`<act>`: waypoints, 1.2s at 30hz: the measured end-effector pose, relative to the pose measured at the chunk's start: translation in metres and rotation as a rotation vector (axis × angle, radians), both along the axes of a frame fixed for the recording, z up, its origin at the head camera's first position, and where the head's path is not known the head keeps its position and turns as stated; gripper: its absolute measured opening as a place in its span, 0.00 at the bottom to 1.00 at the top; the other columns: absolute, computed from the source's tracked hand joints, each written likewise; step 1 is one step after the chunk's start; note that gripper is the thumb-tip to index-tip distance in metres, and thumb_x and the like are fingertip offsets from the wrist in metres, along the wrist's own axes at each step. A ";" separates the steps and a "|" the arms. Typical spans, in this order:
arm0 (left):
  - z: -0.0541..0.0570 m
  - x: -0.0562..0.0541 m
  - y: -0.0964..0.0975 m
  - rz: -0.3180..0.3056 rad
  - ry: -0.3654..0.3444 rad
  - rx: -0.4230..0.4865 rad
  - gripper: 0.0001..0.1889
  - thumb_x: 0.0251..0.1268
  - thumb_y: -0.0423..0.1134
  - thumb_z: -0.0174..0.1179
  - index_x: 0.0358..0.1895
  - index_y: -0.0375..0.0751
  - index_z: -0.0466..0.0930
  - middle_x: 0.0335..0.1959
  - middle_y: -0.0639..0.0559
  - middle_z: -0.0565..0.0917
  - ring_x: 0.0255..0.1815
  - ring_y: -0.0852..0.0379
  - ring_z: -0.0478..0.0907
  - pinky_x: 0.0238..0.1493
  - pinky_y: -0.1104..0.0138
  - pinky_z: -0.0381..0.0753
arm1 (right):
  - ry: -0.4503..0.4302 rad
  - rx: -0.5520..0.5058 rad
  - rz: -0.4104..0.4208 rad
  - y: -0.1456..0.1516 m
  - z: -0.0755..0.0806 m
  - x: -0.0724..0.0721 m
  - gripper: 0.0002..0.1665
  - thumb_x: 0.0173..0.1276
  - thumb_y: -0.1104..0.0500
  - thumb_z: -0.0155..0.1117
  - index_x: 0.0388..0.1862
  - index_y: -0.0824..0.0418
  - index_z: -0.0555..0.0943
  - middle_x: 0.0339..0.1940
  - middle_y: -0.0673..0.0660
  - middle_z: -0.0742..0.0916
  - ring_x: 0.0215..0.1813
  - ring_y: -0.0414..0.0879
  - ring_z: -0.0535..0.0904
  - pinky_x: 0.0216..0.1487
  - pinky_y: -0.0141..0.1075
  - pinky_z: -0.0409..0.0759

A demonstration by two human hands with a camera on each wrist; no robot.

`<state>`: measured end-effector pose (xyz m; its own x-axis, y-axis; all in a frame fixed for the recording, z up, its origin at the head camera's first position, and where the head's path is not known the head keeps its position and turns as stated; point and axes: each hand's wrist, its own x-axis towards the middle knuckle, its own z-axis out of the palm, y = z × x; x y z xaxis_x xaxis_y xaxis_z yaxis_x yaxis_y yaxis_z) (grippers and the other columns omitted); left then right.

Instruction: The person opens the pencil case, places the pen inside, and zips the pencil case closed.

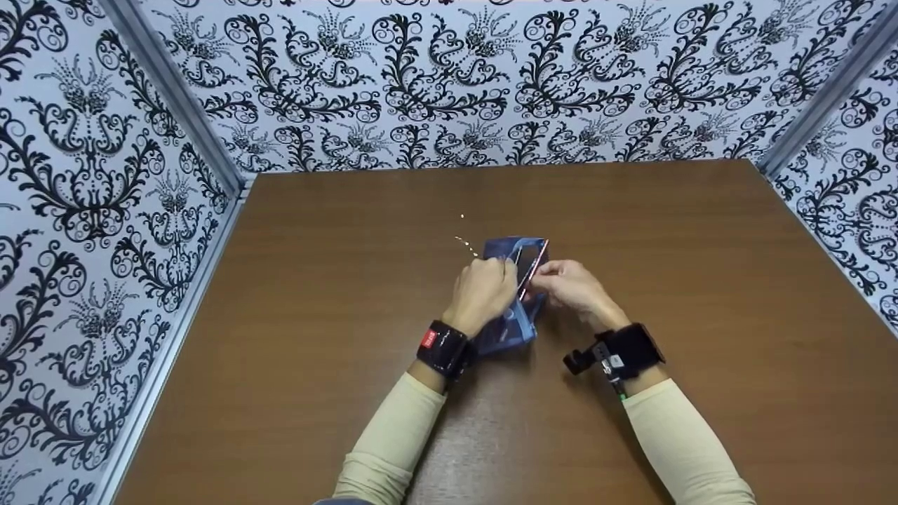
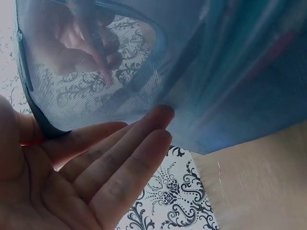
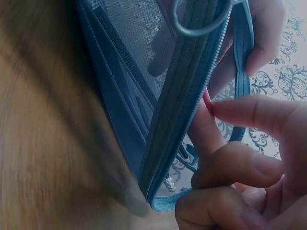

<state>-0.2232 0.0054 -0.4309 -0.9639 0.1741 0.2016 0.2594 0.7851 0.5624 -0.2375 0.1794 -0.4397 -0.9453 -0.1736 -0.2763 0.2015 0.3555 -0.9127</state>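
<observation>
A blue, see-through mesh zip pouch (image 1: 506, 335) stands open above the table between the two hands. My left hand (image 1: 484, 291) holds the pouch by its zipped rim; in the left wrist view its fingers (image 2: 139, 163) lie along the mesh (image 2: 96, 98). My right hand (image 1: 572, 289) is at the opening and pinches a thin red pencil-like stick (image 1: 537, 263) between thumb and finger. Only a short red piece of the stick (image 3: 207, 101) shows in the right wrist view, beside the zipper (image 3: 211, 72). Other slender items inside the pouch look blurred through the mesh.
Brown wooden table (image 1: 316, 280) surrounds the hands. Patterned walls (image 1: 449, 84) stand at the back and both sides, with grey metal posts (image 1: 175, 91) at the corners. Small bright specks (image 1: 466, 244) show on the table just beyond the pouch.
</observation>
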 end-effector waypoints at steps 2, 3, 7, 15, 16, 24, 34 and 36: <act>0.000 0.000 0.000 -0.001 -0.001 0.000 0.23 0.76 0.44 0.41 0.18 0.45 0.71 0.27 0.44 0.84 0.31 0.45 0.84 0.33 0.52 0.80 | -0.019 -0.005 0.023 0.000 0.000 0.001 0.11 0.66 0.61 0.60 0.43 0.68 0.78 0.25 0.50 0.88 0.16 0.34 0.68 0.19 0.29 0.64; 0.000 0.000 0.000 -0.001 -0.003 0.000 0.23 0.76 0.45 0.41 0.18 0.45 0.72 0.27 0.44 0.85 0.31 0.45 0.84 0.33 0.52 0.79 | -0.028 -0.008 0.029 0.000 0.000 0.001 0.11 0.66 0.61 0.59 0.43 0.67 0.78 0.26 0.50 0.89 0.16 0.34 0.68 0.19 0.29 0.64; 0.001 0.001 0.001 -0.004 -0.016 -0.001 0.23 0.76 0.45 0.41 0.19 0.45 0.73 0.29 0.43 0.86 0.32 0.45 0.84 0.34 0.52 0.79 | -0.047 -0.002 0.040 -0.001 -0.001 0.002 0.07 0.66 0.61 0.59 0.40 0.63 0.80 0.25 0.49 0.88 0.14 0.33 0.63 0.19 0.29 0.61; 0.003 0.002 0.000 -0.071 -0.019 -0.007 0.24 0.76 0.46 0.42 0.17 0.49 0.73 0.22 0.52 0.84 0.30 0.49 0.84 0.33 0.55 0.79 | -0.021 0.028 0.065 -0.002 -0.003 0.002 0.12 0.68 0.60 0.58 0.42 0.67 0.83 0.19 0.48 0.84 0.11 0.33 0.61 0.16 0.27 0.60; 0.003 0.002 0.000 -0.076 -0.019 -0.010 0.24 0.76 0.46 0.42 0.16 0.49 0.72 0.22 0.51 0.83 0.29 0.49 0.83 0.33 0.55 0.79 | -0.009 0.038 0.063 0.000 -0.002 0.002 0.13 0.68 0.60 0.58 0.43 0.67 0.84 0.21 0.50 0.86 0.12 0.33 0.61 0.16 0.27 0.60; 0.005 0.001 -0.002 -0.129 -0.007 -0.021 0.25 0.75 0.46 0.42 0.14 0.49 0.67 0.22 0.48 0.82 0.27 0.50 0.82 0.31 0.55 0.78 | 0.275 0.175 -0.113 0.023 0.008 -0.002 0.10 0.65 0.61 0.65 0.39 0.68 0.84 0.28 0.56 0.88 0.31 0.45 0.83 0.33 0.33 0.76; 0.006 -0.002 -0.005 -0.231 -0.075 0.066 0.25 0.77 0.46 0.40 0.14 0.50 0.63 0.18 0.54 0.71 0.25 0.55 0.74 0.30 0.62 0.73 | 0.432 0.454 -0.033 0.053 0.016 -0.006 0.16 0.65 0.60 0.66 0.49 0.67 0.79 0.42 0.64 0.85 0.44 0.55 0.81 0.50 0.43 0.74; 0.006 -0.002 -0.006 -0.244 -0.098 0.086 0.25 0.77 0.47 0.41 0.15 0.51 0.63 0.17 0.55 0.70 0.24 0.56 0.73 0.29 0.63 0.71 | 0.420 0.453 0.021 0.056 0.017 -0.007 0.16 0.66 0.61 0.66 0.50 0.67 0.80 0.43 0.65 0.86 0.45 0.57 0.82 0.51 0.45 0.75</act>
<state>-0.2255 -0.0010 -0.4248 -0.9112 0.3897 0.1337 0.3761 0.6543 0.6561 -0.2448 0.2352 -0.4230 -0.9869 -0.1462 0.0680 -0.1537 0.7261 -0.6702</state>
